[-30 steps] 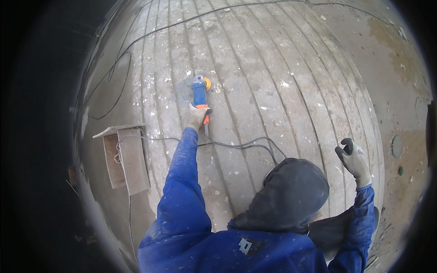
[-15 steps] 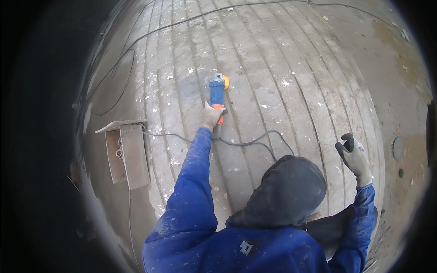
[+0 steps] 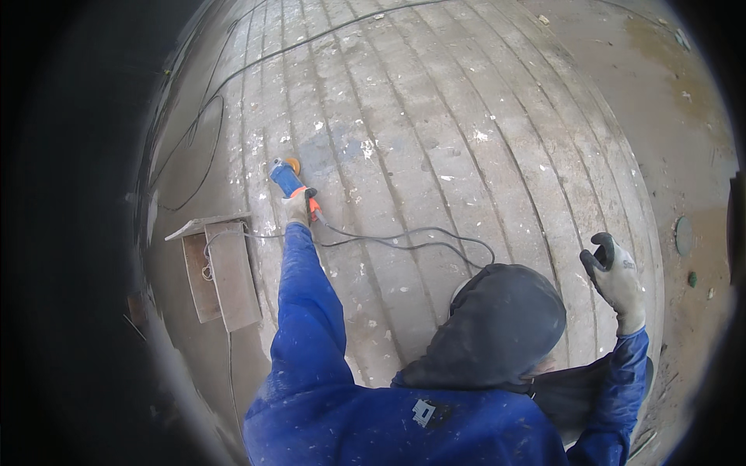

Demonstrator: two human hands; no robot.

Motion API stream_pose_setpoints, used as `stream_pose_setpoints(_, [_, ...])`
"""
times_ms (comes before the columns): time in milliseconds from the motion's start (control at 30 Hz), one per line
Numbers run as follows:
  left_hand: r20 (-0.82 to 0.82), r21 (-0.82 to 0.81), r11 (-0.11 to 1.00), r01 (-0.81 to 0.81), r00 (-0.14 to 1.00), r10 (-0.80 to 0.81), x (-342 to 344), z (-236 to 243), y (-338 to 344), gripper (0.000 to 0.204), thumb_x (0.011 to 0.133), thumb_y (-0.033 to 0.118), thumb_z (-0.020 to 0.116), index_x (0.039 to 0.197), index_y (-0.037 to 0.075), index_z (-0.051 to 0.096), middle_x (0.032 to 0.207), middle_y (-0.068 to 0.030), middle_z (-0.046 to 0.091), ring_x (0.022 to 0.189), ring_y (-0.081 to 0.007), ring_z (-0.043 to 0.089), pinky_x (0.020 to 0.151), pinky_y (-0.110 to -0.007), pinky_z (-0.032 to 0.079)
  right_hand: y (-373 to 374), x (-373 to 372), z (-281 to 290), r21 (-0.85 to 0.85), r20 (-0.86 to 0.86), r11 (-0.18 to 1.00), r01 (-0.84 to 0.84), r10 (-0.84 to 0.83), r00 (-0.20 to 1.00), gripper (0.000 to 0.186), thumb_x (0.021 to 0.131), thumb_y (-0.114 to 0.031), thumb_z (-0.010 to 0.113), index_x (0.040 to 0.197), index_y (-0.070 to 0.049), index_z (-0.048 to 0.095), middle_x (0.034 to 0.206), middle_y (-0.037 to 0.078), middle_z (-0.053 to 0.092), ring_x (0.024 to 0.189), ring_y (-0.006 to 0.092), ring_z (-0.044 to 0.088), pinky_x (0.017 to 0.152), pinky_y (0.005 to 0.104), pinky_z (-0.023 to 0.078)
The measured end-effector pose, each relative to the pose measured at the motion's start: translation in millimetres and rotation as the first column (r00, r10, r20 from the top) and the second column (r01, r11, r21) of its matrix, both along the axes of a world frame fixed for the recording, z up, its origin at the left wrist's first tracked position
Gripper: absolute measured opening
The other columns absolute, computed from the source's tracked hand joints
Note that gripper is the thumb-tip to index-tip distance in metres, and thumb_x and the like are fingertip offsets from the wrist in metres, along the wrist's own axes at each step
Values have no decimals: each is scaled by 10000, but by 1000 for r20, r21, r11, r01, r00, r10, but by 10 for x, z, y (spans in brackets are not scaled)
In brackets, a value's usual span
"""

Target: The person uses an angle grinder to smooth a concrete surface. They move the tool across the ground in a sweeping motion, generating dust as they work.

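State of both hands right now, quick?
Left hand: closed on the blue-and-orange angle grinder.
Right hand: partly open, fingers curled, nothing visible in it.

Boards point(image 3: 235, 283) stand at left, a dark cable point(image 3: 311, 39) curves toward the top, a grey disc point(image 3: 684, 236) lies at right

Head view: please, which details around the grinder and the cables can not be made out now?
All in the head view:
- Left hand: some fingers are hidden by the angle grinder and its handle.
- Orange disc: its underside faces away, so contact with the concrete floor cannot be told.
- Grey cord: dark cloth hides where it continues.
- Black cable: the top edge cuts it off.
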State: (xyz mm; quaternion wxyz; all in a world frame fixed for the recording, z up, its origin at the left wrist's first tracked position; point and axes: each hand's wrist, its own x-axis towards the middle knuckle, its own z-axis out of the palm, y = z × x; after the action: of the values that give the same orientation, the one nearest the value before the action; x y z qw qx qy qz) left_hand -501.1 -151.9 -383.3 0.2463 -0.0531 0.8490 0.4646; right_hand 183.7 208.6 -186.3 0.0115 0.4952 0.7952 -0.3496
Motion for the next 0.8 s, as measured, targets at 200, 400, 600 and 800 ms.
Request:
stream_pose_setpoints(200, [-248, -155, 973, 170, 947, -204, 1022, 89, 639, 533, 741, 230, 897, 1138, 29, 605, 806, -103, 703, 518, -241, 644, 452, -401, 512, 77, -366, -296, 71, -121, 984, -166, 174, 977, 354, 969, -281, 739, 1173, -11, 635, 796, 155, 644, 722, 268, 636, 672, 424, 485])
stream_pose_setpoints(400, [-332, -138, 956, 258, 897, -291, 977, 57, 1021, 626, 679, 199, 926, 1171, 25, 579, 868, -91, 702, 598, -217, 682, 501, -391, 547, 157, -350, -225, 53, -57, 997, -49, 52, 997, 395, 951, -322, 745, 1213, -46, 640, 824, 157, 657, 790, 322, 665, 745, 455, 515])
stream_pose_setpoints(600, [-347, -307, 950, 52, 924, -163, 383, 30, 1231, 661, 679, 209, 923, 1198, 13, 562, 759, -143, 690, 533, -279, 669, 460, -458, 540, 151, 127, -255, 85, 53, 996, -9, 4, 999, 392, 939, -322, 755, 1204, -54, 650, 834, 151, 664, 810, 326, 666, 749, 461, 514])
stream_pose_setpoints(800, [-175, -133, 972, 195, 960, -216, 1198, 293, 1269, 718, 639, 182, 944, 1235, 16, 580, 966, -129, 735, 754, -267, 729, 646, -420, 589, 98, 270, -111, 138, 84, 990, 0, -12, 996, 388, 939, -317, 748, 1199, -46, 649, 834, 156, 675, 809, 334, 679, 747, 462, 515])
